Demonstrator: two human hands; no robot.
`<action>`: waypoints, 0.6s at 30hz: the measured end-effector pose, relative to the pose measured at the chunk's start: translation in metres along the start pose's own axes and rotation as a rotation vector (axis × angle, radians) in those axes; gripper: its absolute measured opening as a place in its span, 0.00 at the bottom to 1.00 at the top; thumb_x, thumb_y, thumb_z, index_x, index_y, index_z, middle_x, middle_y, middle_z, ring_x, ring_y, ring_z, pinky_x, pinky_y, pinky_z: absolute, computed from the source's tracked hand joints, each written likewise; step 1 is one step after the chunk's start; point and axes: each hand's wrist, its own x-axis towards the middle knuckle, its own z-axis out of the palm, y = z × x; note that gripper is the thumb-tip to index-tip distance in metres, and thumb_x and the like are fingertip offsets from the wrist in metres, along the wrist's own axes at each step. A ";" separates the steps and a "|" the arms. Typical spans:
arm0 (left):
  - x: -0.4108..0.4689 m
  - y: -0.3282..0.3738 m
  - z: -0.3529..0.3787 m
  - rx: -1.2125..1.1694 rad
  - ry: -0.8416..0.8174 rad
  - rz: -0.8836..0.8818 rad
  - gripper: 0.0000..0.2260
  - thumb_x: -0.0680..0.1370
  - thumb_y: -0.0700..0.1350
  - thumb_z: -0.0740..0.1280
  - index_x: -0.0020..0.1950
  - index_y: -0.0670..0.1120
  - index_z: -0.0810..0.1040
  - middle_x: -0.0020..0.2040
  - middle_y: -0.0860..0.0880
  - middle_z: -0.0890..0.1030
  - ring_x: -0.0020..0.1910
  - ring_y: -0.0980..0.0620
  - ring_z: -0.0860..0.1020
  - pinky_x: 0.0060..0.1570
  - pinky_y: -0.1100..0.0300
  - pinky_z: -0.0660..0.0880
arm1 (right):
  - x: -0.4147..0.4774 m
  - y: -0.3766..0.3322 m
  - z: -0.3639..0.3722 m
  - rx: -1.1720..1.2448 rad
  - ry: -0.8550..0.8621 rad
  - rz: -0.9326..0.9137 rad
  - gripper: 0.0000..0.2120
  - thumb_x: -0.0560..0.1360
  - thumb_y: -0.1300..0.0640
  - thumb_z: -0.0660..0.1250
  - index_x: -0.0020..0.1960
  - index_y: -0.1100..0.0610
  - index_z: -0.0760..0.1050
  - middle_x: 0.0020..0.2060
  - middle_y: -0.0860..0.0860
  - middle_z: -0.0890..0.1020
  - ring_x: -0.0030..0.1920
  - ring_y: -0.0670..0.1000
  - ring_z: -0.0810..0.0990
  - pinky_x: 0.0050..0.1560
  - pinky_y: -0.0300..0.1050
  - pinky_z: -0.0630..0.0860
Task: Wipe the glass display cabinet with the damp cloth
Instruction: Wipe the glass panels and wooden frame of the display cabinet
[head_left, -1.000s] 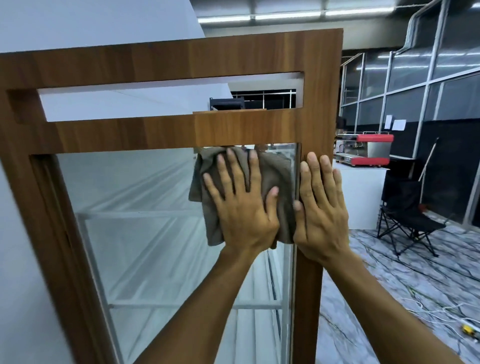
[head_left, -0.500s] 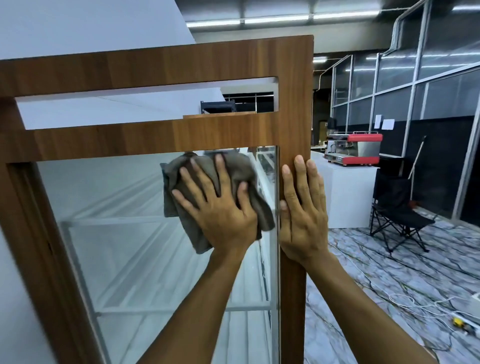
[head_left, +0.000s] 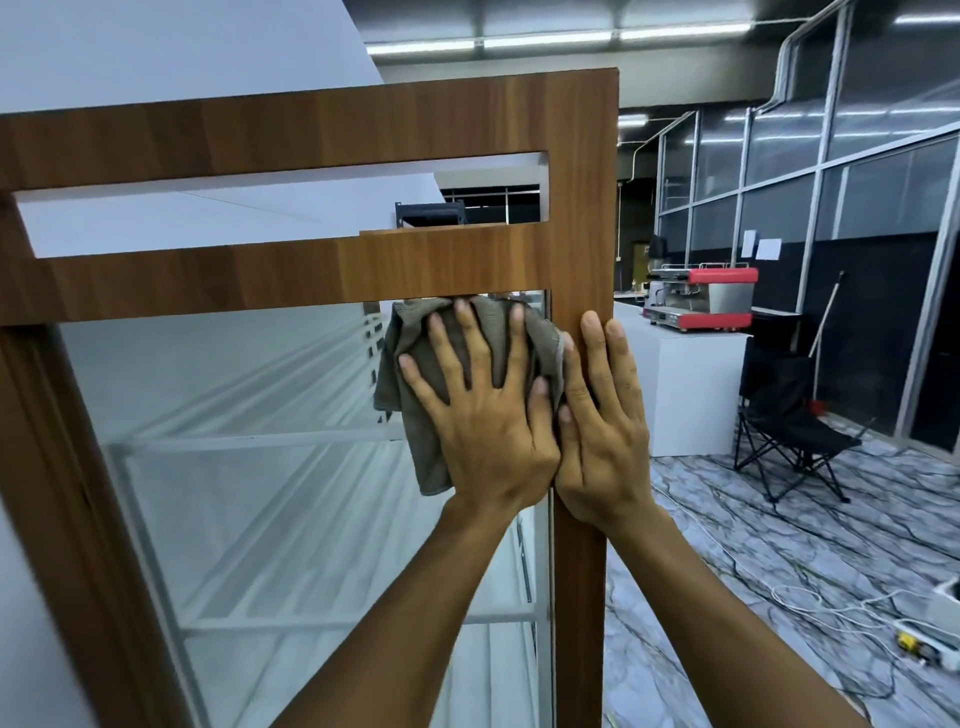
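A tall display cabinet with a brown wood frame (head_left: 582, 208) and a large glass pane (head_left: 249, 467) fills the left of the view. A grey-brown cloth (head_left: 410, 410) is pressed flat against the top right corner of the glass, just under the wooden crossbar. My left hand (head_left: 483, 415) lies spread on the cloth, fingers apart, pinning it to the pane. My right hand (head_left: 602, 421) rests flat on the right wooden post beside it, fingers up, holding nothing. The two hands touch at the thumbs.
White shelf rails (head_left: 260, 441) show through the glass. To the right stand a white counter (head_left: 685, 395) with a red espresso machine (head_left: 701, 301), a black folding chair (head_left: 789, 436) and a broom. Cables and a power strip (head_left: 919, 639) lie on the marbled floor.
My left hand slid the cloth left and down across the glass, then back up and right into the top corner beside the post. My right hand stayed on the post.
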 end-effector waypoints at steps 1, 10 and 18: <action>-0.003 -0.006 0.001 -0.018 -0.012 0.072 0.28 0.84 0.55 0.52 0.85 0.51 0.56 0.85 0.42 0.48 0.84 0.38 0.44 0.78 0.30 0.39 | 0.000 0.000 0.000 0.007 -0.001 -0.002 0.25 0.83 0.61 0.54 0.79 0.66 0.60 0.80 0.63 0.61 0.84 0.59 0.52 0.76 0.74 0.61; 0.006 -0.006 0.002 -0.047 0.062 0.106 0.26 0.85 0.52 0.55 0.84 0.51 0.58 0.83 0.40 0.59 0.83 0.35 0.54 0.79 0.30 0.42 | 0.000 0.000 0.000 0.029 0.000 0.007 0.25 0.83 0.62 0.54 0.79 0.67 0.60 0.80 0.61 0.60 0.84 0.58 0.51 0.76 0.74 0.61; -0.003 -0.027 -0.002 -0.040 0.006 0.318 0.26 0.86 0.54 0.56 0.83 0.56 0.54 0.83 0.37 0.56 0.83 0.33 0.48 0.77 0.27 0.38 | -0.001 0.001 -0.001 0.048 -0.001 0.014 0.27 0.81 0.63 0.55 0.79 0.67 0.59 0.80 0.64 0.62 0.84 0.59 0.51 0.75 0.75 0.61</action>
